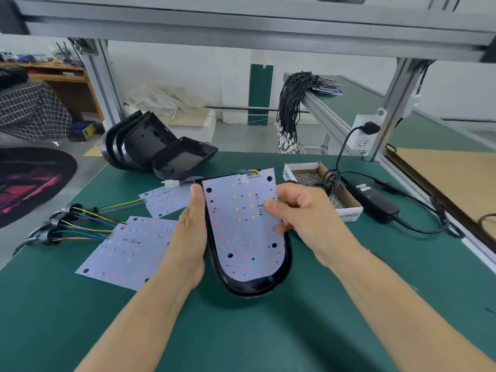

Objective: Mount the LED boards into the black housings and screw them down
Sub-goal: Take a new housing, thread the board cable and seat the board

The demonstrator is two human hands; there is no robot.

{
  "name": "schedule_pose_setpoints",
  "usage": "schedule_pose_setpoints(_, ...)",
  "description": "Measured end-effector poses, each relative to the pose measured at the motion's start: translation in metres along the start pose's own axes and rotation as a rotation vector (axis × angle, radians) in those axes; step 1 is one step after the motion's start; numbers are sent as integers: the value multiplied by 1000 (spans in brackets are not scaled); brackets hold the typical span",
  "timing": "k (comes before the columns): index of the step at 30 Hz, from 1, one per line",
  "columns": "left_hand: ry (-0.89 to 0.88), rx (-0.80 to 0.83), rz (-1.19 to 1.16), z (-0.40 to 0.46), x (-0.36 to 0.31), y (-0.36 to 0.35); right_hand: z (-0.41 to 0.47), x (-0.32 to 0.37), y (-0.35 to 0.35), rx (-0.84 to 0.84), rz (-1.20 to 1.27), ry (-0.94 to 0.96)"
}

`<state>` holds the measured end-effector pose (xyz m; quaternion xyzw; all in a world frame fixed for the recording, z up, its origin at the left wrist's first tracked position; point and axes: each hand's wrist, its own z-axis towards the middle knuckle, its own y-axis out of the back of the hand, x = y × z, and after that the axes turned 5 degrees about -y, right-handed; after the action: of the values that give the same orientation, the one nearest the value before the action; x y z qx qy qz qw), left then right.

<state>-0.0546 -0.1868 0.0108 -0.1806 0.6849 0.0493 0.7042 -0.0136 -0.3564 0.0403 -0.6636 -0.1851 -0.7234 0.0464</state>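
A white LED board (243, 226) with red and orange dots lies tilted over a black housing (255, 287) at the middle of the green mat. My left hand (189, 237) grips the housing's left side, thumb on the board's upper left corner. My right hand (298, 210) pinches the board's right edge. Coloured wires (249, 172) leave the board's top edge. Several spare LED boards (128, 251) with wire harnesses lie to the left. Empty black housings (150, 146) are stacked at the mat's far left.
An open cardboard box of small screws (320, 183) stands right of the board. A black power adapter (375, 200) and its cable lie further right. An aluminium frame post (394, 108) carries a socket. A bundle of black cables (291, 108) hangs behind.
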Motion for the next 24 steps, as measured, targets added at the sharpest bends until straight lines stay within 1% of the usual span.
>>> schedule_pose_setpoints(2,-12,-7,-35,-1,1,1,1,0,-3,-36,-163,12)
schedule_pose_setpoints(6,-10,-87,-111,-3,3,-4,3,3,-9,-39,-501,8)
schedule_pose_setpoints(9,28,-51,-180,-5,2,-7,0,13,-17,-109,-885,36)
schedule_pose_setpoints(11,30,-51,-142,-5,-1,-9,-3,19,-24,-191,-1104,77)
schedule_pose_setpoints(14,-26,-136,-70,-2,-3,-7,-5,25,-25,-286,-1324,121)
schedule_pose_setpoints(15,-45,-140,-59,-2,-4,-6,-4,25,-21,-319,-1320,121)
schedule_pose_setpoints(16,-58,-130,-63,-3,-4,-5,-3,25,-16,-355,-1259,110)
schedule_pose_setpoints(17,-62,-115,-75,-4,-5,-3,-1,23,-11,-368,-1119,71)
schedule_pose_setpoints(18,-60,-98,-89,-5,-5,-2,2,19,-7,-339,-884,12)
schedule_pose_setpoints(20,-49,-70,-123,-8,-3,-2,4,8,-7,-186,-352,-101)
schedule_pose_setpoints(21,-40,-61,-139,-10,-1,-2,4,3,-11,-122,-185,-128)
schedule_pose_setpoints(22,-29,-56,-150,-11,1,-2,3,-1,-13,-91,-97,-127)
schedule_pose_setpoints(24,-19,-59,-146,-10,2,-1,2,-5,-16,-100,-33,-99)
